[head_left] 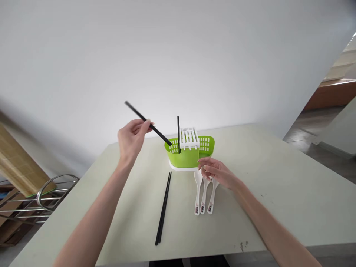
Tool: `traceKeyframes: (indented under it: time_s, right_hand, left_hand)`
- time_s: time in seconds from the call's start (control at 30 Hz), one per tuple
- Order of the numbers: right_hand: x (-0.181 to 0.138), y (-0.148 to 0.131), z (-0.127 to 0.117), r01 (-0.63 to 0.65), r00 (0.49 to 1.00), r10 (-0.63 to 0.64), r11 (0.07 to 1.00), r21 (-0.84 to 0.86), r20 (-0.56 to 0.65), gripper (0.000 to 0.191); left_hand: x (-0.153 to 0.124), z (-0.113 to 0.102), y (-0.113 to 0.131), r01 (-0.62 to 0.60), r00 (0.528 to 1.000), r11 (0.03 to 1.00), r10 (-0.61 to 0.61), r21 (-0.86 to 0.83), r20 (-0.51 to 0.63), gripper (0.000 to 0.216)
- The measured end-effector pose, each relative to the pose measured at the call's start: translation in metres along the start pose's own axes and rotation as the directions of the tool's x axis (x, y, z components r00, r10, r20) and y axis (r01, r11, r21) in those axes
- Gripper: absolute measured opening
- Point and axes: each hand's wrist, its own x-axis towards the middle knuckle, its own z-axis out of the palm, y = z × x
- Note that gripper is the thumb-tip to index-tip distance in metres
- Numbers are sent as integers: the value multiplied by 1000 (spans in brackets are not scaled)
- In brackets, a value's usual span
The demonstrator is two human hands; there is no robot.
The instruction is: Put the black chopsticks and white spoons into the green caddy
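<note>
My left hand (133, 139) is closed on a black chopstick (135, 111), held slanting with its lower tip over the left compartment of the green utensil basket (182, 160). Another black chopstick (178, 128) stands nearly upright in that compartment, beside the white slotted rack (189, 138). My right hand (215, 171), fingers loosely bent and apart, holds nothing visible. It hovers by the basket's front right side, over the bowls of three white spoons (204, 196), partly hiding them. A pair of black chopsticks (163, 209) lies on the table left of the spoons.
The pale table (267, 185) stands against a white wall (194, 66). At the left, beyond the table edge, are a metal rack (44, 200) and a rolled bamboo mat (25, 163). The table's front edge runs near the bottom of the view.
</note>
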Motion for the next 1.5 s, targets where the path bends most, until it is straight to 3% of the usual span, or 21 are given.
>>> traceKeyframes:
  time_s: [0.13, 0.2, 0.4, 0.57, 0.7, 0.87, 0.97, 1.07, 1.13, 1.27, 1.37, 1.5]
  right_hand:
    - [1, 2, -1, -4, 1000, 4, 1000, -13, -11, 44]
    - [1, 3, -2, -4, 1000, 4, 1000, -15, -13, 45]
    - [4, 3, -5, 1, 1000, -1, 1000, -7, -2, 44]
    - [4, 2, -5, 5, 1000, -5, 1000, -6, 12, 40]
    - [4, 3, -6, 1, 1000, -1, 1000, -10, 11, 41]
    - [4, 4, -7, -5, 1000, 5, 1000, -1, 18, 40]
    - [3, 2, -7, -3, 1000, 2, 1000, 8, 11, 39]
    - [2, 1, -7, -2, 1000, 3, 1000, 6, -5, 40]
    - [1, 0, -7, -9, 1000, 9, 1000, 1, -4, 40]
    - [0, 1, -8, -24, 1000, 24, 1000, -12, -9, 41]
    - [0, 1, -8, -29, 1000, 29, 999, -13, -3, 40]
    - [-1, 3, -10, -36, 999, 36, 999, -27, -6, 39]
  left_hand:
    - [20, 30, -33, 2, 965, 969, -67, 248, 254, 37]
    - [26, 43, -54, -35, 947, 931, -86, 363, 310, 33]
    - [36, 66, -95, -90, 926, 879, -99, 468, 365, 30]
    - [42, 78, -106, -19, 916, 870, -182, 492, 357, 27]
    - [39, 85, -107, -25, 919, 873, -172, 487, 356, 23]
    - [28, 77, -102, -90, 931, 891, -84, 445, 356, 27]
    - [12, 58, -96, -99, 966, 906, -11, 412, 257, 32]
    - [-20, 31, -90, -59, 979, 877, -42, 476, 200, 34]
    - [-50, 11, -88, -25, 946, 847, -153, 532, 288, 32]
    - [-117, -21, -81, -65, 761, 758, -383, 650, 523, 33]
    - [-154, -33, -68, -138, 669, 648, -497, 749, 553, 33]
    - [-171, -39, -51, -236, 627, 489, -583, 840, 516, 23]
